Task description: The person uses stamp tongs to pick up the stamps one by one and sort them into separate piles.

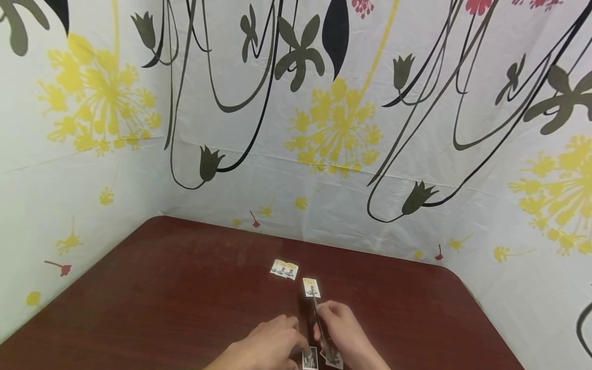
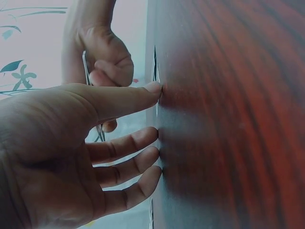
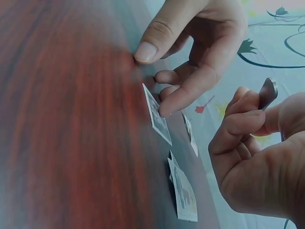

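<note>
Grasping a slim metal tool (image 3: pixel 269 93) in the curled fingers of the right hand (image 1: pixel 343 330); touching a stamp-like paper (image 1: pixel 310 361) on the near side of the table (image 1: pixel 185 298) with one fingertip of the left hand (image 1: pixel 274 341), otherwise loosely extended and gripping nothing; with a second paper (image 1: pixel 338 361) just right of it, partly covered; farther off, a single pale paper (image 1: pixel 310 283); beyond and left, an overlapping pair (image 1: pixel 284 270).

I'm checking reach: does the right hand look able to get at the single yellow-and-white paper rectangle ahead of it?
Probably yes: the paper rectangle lies beyond the right hand, whose slim metal tool points toward it; nothing visible blocks it.
</note>
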A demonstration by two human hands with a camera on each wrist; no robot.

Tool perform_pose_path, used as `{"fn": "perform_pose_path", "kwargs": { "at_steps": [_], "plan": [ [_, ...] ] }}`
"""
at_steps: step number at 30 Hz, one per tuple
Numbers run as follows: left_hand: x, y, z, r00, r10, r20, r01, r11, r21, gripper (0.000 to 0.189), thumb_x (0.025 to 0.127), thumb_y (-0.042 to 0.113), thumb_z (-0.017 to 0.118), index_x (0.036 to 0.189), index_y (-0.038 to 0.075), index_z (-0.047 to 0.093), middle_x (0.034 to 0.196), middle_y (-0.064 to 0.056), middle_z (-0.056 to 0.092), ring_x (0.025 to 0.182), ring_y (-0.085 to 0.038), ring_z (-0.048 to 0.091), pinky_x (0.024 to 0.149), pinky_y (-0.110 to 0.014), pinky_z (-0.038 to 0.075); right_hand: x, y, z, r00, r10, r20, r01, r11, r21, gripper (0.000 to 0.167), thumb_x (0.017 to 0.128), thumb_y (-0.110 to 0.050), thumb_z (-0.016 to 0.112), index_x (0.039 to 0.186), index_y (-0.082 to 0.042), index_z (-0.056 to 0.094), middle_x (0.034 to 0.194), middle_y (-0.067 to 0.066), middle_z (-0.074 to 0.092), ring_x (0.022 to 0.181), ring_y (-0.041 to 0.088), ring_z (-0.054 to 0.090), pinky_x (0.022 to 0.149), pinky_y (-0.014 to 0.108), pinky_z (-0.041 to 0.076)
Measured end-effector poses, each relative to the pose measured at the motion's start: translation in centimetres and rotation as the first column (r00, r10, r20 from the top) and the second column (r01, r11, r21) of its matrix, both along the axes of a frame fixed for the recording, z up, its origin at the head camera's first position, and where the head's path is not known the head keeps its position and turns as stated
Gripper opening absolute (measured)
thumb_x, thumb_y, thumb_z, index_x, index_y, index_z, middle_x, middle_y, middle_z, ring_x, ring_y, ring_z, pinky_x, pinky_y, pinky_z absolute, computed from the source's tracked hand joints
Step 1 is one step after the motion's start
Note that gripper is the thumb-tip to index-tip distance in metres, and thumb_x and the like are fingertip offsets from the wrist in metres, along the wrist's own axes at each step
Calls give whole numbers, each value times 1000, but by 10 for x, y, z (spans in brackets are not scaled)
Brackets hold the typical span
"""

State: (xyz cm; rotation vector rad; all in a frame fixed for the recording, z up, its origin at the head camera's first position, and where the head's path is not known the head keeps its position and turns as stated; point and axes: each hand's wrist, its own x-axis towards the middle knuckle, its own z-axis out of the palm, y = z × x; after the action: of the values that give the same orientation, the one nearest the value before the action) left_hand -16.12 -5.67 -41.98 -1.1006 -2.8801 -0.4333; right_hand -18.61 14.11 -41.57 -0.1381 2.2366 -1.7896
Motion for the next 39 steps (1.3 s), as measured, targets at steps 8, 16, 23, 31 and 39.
{"fn": "perform_pose_path", "kwargs": {
  "at_steps": [8, 16, 23, 31, 39],
  "plan": [
    [-1, -1, 0, 1000, -11, 2, 11, 1000, -6, 29, 77, 26, 91, 103, 36, 83, 93, 15, 59, 84, -1, 48, 63, -21, 43, -13, -9, -2, 999, -54, 6, 54, 998, -37, 26, 108, -16, 45, 111, 6, 58, 60, -1, 58, 50, 12, 48, 51, 25, 43],
    [-2, -1, 0, 1000, -9, -20, 9, 1000, -15, 27, 78, 27, 90, 103, 37, 82, 95, 14, 61, 84, -2, 49, 66, -21, 45, -22, -14, -1, 998, -61, 25, 62, 997, -49, 27, 109, -18, 43, 111, 5, 58, 61, 0, 58, 49, 12, 48, 50, 26, 43],
    [-1, -1, -1, 999, -15, -37, 14, 999, -32, 25, 81, 29, 88, 104, 38, 82, 94, 15, 61, 83, -1, 48, 65, -20, 44, -27, -18, -4, 998, -52, 34, 54, 997, -52, 28, 109, -19, 44, 112, 5, 58, 60, -1, 57, 46, 10, 44, 45, 25, 38],
    [-1, 0, -2, 999, -18, -45, 16, 999, -40, 21, 83, 32, 87, 103, 39, 82, 91, 16, 57, 81, 0, 46, 64, -19, 42, -30, -21, -3, 999, -39, 29, 40, 999, -34, 29, 109, -18, 43, 113, 7, 57, 60, -2, 58, 45, 8, 44, 44, 23, 38],
    [-4, -1, 0, 999, -16, 45, 18, 999, -40, 22, 87, 31, 85, 108, 37, 82, 97, 15, 60, 84, 0, 47, 66, -20, 45, -33, -23, -1, 999, -36, 16, 37, 999, -7, 27, 109, -18, 44, 110, 6, 57, 60, -3, 57, 45, 8, 43, 44, 23, 36]
  ]
}}
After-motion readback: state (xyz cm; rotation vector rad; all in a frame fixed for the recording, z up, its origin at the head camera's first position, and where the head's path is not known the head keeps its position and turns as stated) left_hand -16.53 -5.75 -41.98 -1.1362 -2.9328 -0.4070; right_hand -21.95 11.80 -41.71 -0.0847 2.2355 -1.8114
